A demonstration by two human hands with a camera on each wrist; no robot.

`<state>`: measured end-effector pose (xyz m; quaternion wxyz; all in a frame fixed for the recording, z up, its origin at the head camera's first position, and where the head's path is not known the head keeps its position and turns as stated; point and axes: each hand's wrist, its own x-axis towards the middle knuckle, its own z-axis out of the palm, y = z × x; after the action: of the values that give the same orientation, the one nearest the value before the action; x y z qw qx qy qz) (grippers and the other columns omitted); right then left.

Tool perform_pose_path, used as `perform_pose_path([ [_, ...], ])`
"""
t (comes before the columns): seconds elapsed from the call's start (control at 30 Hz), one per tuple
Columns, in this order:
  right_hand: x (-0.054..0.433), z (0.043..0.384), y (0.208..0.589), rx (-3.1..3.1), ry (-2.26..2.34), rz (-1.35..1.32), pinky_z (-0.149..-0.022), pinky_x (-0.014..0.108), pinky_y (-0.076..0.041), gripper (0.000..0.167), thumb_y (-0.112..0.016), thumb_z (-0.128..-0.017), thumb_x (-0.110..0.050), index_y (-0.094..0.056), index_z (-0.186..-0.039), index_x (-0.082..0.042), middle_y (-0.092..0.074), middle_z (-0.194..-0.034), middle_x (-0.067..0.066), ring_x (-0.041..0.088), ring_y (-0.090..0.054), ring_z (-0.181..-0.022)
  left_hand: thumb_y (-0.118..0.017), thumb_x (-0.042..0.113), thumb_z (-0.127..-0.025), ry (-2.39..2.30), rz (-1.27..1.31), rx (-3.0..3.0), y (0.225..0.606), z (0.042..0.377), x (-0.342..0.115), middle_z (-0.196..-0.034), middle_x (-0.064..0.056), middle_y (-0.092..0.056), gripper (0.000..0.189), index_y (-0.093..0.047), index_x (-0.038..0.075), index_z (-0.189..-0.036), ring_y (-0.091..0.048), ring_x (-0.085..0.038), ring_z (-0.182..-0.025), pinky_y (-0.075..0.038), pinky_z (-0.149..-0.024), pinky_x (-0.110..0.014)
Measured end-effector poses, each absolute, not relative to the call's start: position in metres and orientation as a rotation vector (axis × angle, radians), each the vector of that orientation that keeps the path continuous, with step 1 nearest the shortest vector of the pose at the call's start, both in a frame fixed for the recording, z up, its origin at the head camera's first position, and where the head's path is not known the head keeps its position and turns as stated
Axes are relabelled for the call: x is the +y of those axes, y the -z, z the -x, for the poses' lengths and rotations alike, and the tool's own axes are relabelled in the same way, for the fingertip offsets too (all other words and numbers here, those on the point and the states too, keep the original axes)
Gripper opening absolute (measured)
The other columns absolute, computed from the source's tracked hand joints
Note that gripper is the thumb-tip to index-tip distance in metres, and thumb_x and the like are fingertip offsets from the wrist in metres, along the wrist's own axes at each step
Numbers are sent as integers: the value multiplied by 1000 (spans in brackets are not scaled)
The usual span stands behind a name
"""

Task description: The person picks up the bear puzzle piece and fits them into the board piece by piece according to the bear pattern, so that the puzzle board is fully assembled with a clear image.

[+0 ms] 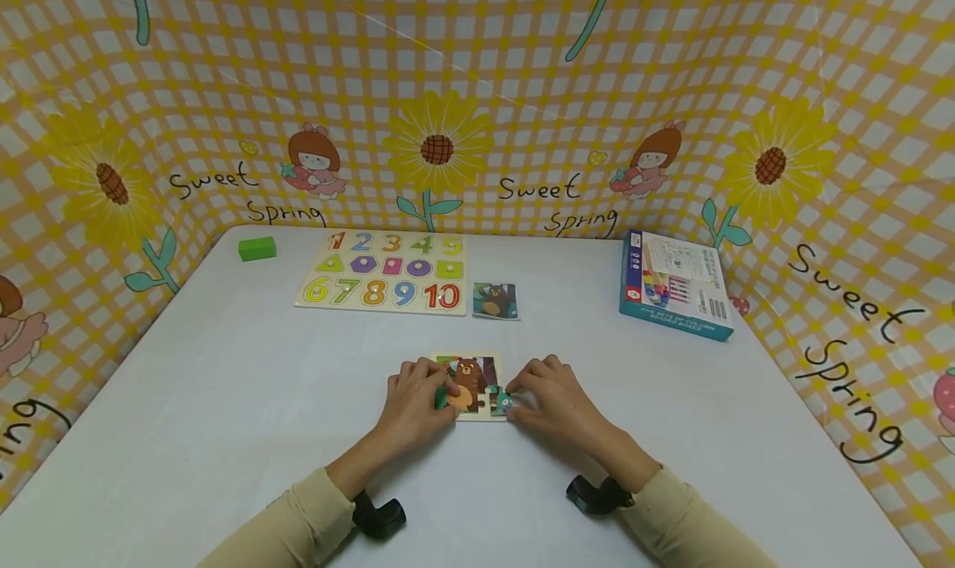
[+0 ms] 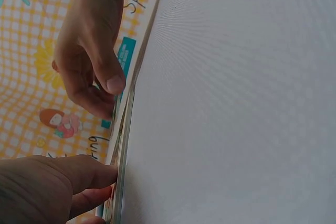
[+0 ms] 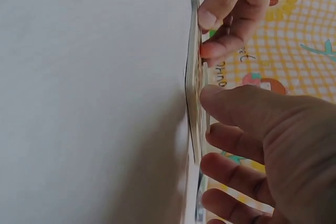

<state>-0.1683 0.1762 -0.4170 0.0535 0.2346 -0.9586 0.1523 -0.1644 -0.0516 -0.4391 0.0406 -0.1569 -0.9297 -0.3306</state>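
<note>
A small wooden jigsaw puzzle (image 1: 468, 373) with a brown bear picture lies on the table in front of me. My left hand (image 1: 418, 398) holds its left side, thumb at the near corner and fingers bent over the picture. At the lower right, my right hand (image 1: 548, 394) pinches a teal puzzle piece (image 1: 503, 401) between thumb and forefinger. The right wrist view shows this piece (image 3: 207, 77) edge-on, slightly raised above the puzzle tray (image 3: 192, 87). Pale tray base shows beside the piece in the head view.
Behind the puzzle lie a bear picture card (image 1: 496, 301) and a number-and-shape board (image 1: 380, 271). A green block (image 1: 257, 249) sits at the far left, and a boxed bead set (image 1: 675, 286) at the far right. Checked cloth (image 1: 477, 70) hangs around the table.
</note>
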Motion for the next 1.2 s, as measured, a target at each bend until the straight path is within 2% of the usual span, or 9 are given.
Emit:
perform_pose_path([
  [0.9,162,171,419,-2930,-461,-721,-84,38,-37,26,-81,-71,-32,-72,-90,-17,-62,-98,1,18,-46,-92,-72,18,-75,997,501,-2830,436,163,-51,-109,-5,-55,10,-67,17,-83,-41,-24,-103,-32,-89,-49],
  [1.2,161,171,418,-2947,-446,-705,-84,38,-38,25,-81,-71,-33,-73,-90,-18,-62,-97,0,18,-47,-93,-68,19,-74,979,572,-2811,436,165,-39,-107,-2,-55,11,-68,19,-85,-42,-23,-103,-32,-89,-48],
])
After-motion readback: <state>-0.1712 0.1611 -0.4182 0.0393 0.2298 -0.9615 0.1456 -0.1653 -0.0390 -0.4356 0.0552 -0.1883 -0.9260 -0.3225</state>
